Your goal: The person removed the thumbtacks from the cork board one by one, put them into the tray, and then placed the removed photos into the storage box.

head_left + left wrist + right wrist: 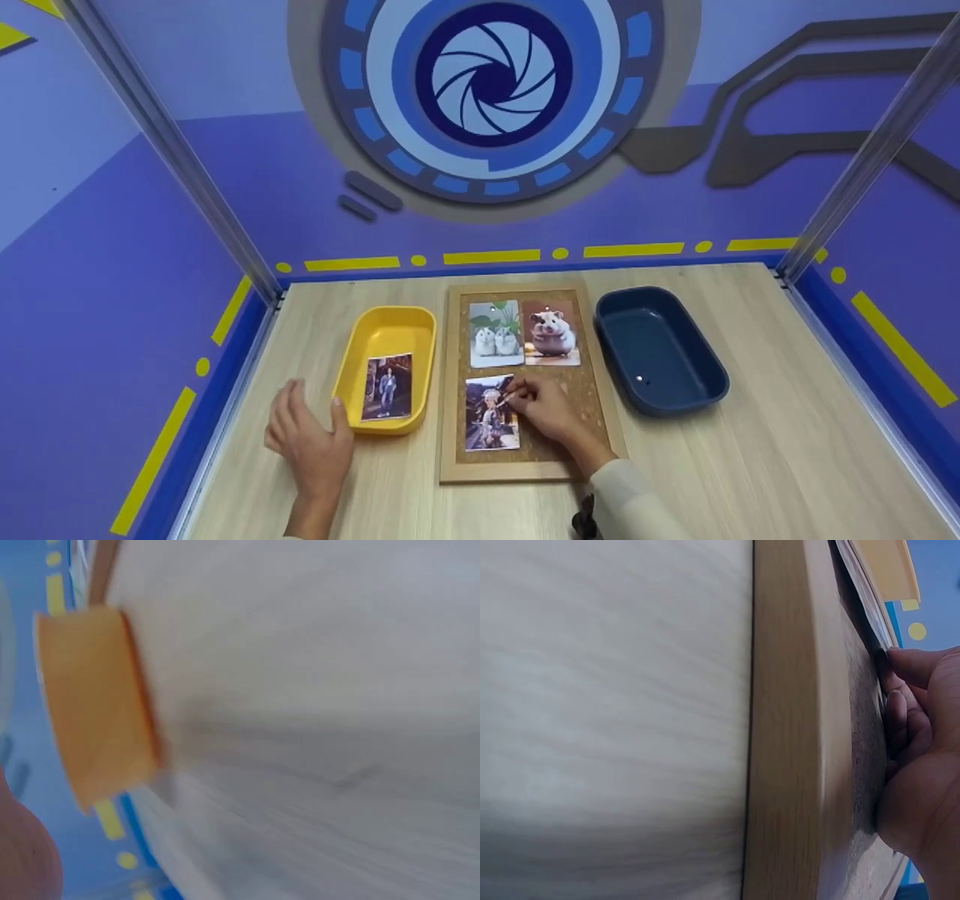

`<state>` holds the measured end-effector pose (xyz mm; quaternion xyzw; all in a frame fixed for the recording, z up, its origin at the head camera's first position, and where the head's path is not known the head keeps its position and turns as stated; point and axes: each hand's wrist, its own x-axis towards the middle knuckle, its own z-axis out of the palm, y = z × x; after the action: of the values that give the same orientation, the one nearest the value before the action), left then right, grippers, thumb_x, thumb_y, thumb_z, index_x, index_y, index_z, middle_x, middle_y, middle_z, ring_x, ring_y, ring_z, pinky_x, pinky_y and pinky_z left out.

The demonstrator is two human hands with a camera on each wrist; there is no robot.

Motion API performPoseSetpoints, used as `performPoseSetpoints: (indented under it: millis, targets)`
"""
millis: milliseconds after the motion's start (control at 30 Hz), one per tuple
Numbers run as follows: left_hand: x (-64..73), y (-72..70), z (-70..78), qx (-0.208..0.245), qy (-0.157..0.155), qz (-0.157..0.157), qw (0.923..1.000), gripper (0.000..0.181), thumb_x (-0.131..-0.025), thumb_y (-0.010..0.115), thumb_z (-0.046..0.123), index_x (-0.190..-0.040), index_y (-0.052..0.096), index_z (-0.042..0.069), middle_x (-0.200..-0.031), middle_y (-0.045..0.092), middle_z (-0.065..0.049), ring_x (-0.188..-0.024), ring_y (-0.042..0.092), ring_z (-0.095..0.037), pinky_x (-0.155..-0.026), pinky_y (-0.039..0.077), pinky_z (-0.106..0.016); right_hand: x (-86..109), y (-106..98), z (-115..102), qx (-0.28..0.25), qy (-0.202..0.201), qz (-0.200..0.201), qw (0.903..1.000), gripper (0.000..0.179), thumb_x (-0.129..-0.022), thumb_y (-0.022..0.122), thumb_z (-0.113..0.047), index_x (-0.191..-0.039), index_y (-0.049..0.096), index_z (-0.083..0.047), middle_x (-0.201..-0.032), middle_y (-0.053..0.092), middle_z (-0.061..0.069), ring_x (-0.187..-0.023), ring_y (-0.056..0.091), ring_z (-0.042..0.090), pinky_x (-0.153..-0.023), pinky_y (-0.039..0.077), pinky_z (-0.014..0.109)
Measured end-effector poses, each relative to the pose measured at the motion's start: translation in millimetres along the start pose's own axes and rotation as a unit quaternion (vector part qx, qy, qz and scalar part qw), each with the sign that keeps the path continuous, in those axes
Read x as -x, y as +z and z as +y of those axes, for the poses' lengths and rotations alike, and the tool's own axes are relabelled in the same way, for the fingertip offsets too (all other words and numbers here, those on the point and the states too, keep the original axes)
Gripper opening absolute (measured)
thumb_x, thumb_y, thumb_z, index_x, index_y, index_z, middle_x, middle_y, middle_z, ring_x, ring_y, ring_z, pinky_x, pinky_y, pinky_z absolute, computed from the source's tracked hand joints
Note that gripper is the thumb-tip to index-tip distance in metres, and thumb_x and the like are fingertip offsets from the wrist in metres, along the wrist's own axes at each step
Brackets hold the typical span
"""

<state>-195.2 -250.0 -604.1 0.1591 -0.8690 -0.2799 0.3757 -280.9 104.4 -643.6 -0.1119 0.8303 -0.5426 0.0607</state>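
Note:
My right hand (546, 407) pinches the right edge of a photo (489, 424) of a person in a pale hat, over the lower left of the corkboard (574, 472). In the right wrist view, thumb and fingertips meet at the edge of that photo (868, 592), close over the cork. Two pinned pictures sit above it: a pair of white hamsters (496, 341) and one brown-and-white hamster (552, 337). My left hand (311, 442) is beside the yellow tray (390, 319), fingers relaxed, thumb near its lower left rim. Inside that tray leans another photo (388, 386) of a standing person.
A dark blue tray (690, 337) stands right of the corkboard, with small pins (640, 379) in it. All this is on a light wooden table (787, 450). Blue and purple panels enclose the table at the back (240, 172) and both sides.

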Motion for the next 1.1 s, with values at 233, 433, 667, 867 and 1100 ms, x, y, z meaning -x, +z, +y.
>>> performPoseSetpoints:
  millis: [233, 433, 667, 867, 1100]
  targets:
    - [-9.2, -0.7, -29.1, -0.003, -0.158, -0.023, 0.9872, 0.071, -0.097, 0.055, 0.038, -0.156, 0.025, 0.011, -0.16, 0.03, -0.016, -0.146, 0.026, -0.037, -0.112, 0.016, -0.061, 0.3, 0.3, -0.9, -0.009, 0.001, 0.0, 1.0, 0.012, -0.085, 0.07, -0.002, -0.096, 0.07, -0.005, -0.083, 0.068, 0.01, -0.069, 0.053, 0.01, -0.062, 0.045, 0.02]
    - [-11.5, 1.1, -44.5, 0.098, -0.251, -0.082, 0.9596, 0.073, -0.101, 0.049, 0.041, -0.16, 0.012, 0.018, -0.166, 0.019, -0.015, -0.153, 0.019, -0.037, -0.124, 0.014, -0.058, 0.3, 2.0, 0.5, -0.011, 0.001, 0.002, 0.9999, 0.013, -0.084, 0.071, -0.001, -0.096, 0.07, -0.005, -0.083, 0.069, 0.011, -0.072, 0.057, 0.01, -0.064, 0.048, 0.021]
    - [-10.3, 7.9, -59.7, 0.193, -0.292, -0.163, 0.9225, 0.079, -0.102, 0.049, 0.04, -0.161, -0.004, 0.029, -0.166, 0.017, -0.02, -0.152, 0.021, -0.039, -0.123, 0.022, -0.056, 1.3, 1.8, -0.4, -0.018, 0.008, -0.008, 0.9998, 0.013, -0.085, 0.069, -0.002, -0.098, 0.069, -0.005, -0.089, 0.07, 0.012, -0.077, 0.06, 0.013, -0.069, 0.051, 0.022]
    - [-10.3, 13.4, -62.3, 0.192, -0.302, -0.186, 0.915, 0.075, -0.102, 0.051, 0.027, -0.161, 0.005, 0.021, -0.158, 0.032, -0.023, -0.148, 0.028, -0.04, -0.122, 0.025, -0.055, 0.8, 0.6, -0.3, -0.003, 0.0, 0.006, 1.0, 0.013, -0.085, 0.07, -0.003, -0.097, 0.07, -0.007, -0.088, 0.07, 0.01, -0.076, 0.058, 0.012, -0.069, 0.05, 0.022]
    - [-10.9, 15.9, -56.8, 0.195, -0.316, -0.187, 0.9096, 0.068, -0.104, 0.042, 0.04, -0.161, 0.009, 0.021, -0.156, 0.036, -0.02, -0.148, 0.03, -0.036, -0.122, 0.026, -0.054, 0.6, 2.0, -0.1, -0.002, -0.002, 0.015, 0.9999, 0.011, -0.084, 0.072, -0.003, -0.095, 0.071, -0.006, -0.084, 0.07, 0.009, -0.073, 0.056, 0.011, -0.065, 0.047, 0.021]
